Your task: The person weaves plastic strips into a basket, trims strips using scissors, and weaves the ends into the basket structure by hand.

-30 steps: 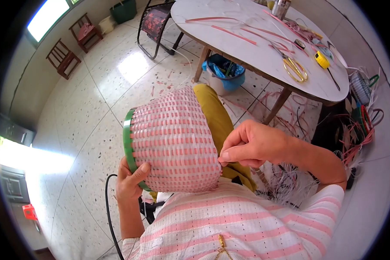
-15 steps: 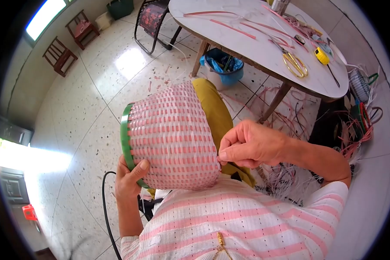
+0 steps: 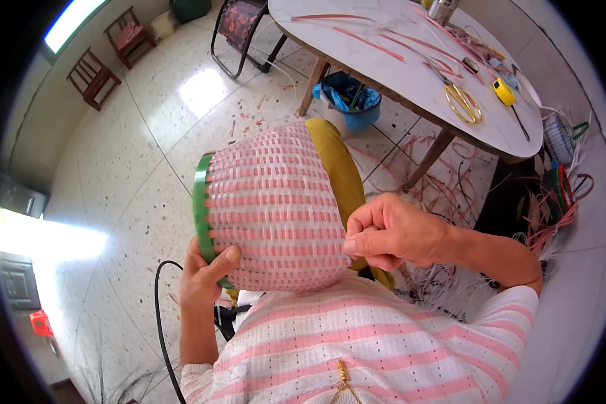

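Note:
A pink and white woven basket (image 3: 273,209) lies on its side across my lap, its green rim (image 3: 200,202) facing left. My left hand (image 3: 207,269) is wrapped round the lower part of that rim, thumb on the weave and fingers hidden inside. At the basket's right edge, by its base, my right hand (image 3: 390,232) is closed in a pinch. Whatever lies between its thumb and fingers is too small or hidden to make out. The base itself faces away from view.
On the white table (image 3: 384,67) are gold-handled scissors (image 3: 463,104), a yellow tape measure (image 3: 503,91) and pink strips (image 3: 369,44). A bin (image 3: 350,101) with a blue bag stands beneath. Loose strips (image 3: 451,168) litter the floor; wooden chairs (image 3: 93,77) stand far left.
The basket and my right hand sit slightly further right in view, with the right hand also a touch lower. Both hands keep the same closed pose.

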Demonstrator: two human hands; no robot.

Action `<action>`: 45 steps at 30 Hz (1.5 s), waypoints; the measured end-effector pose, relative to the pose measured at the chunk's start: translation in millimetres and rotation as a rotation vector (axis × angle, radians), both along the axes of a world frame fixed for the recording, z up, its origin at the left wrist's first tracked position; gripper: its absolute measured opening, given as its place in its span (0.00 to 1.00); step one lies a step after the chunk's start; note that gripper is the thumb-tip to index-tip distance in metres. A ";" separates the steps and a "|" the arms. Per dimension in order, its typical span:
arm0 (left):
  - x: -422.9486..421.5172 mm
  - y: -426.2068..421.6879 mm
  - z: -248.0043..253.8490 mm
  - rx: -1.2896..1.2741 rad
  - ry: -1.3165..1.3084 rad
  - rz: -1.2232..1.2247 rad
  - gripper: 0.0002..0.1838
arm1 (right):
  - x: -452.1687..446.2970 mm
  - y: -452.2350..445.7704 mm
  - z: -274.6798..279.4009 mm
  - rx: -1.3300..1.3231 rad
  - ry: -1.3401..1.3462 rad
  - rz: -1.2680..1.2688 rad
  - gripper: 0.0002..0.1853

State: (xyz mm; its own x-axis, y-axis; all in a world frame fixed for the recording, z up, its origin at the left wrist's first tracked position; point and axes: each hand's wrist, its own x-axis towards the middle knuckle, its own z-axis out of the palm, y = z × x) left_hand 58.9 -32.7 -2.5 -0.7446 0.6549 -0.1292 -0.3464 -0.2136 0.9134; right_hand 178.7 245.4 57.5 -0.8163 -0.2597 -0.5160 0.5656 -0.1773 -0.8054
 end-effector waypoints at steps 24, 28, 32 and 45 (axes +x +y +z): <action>-9.1 0.1 -11.1 -0.005 -0.007 0.023 0.21 | -12.2 10.4 0.2 0.077 -0.071 0.217 0.12; -11.4 -1.3 -7.2 -0.007 0.004 0.004 0.21 | -10.6 9.0 9.3 0.078 -0.032 0.214 0.12; -12.8 -0.5 -7.0 -0.011 -0.008 -0.019 0.21 | -4.7 16.1 3.6 0.081 0.007 0.200 0.13; -22.1 1.4 -2.8 -0.044 0.044 -0.010 0.17 | -9.7 23.8 3.4 0.096 0.014 0.198 0.14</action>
State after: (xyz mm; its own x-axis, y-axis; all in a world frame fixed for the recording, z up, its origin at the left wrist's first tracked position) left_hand 36.8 -31.3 -5.2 -0.7434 0.6570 -0.1252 -0.3077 -0.1697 0.9362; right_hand 169.0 269.2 60.9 -0.7618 -0.3657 -0.5348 0.5701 0.0137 -0.8215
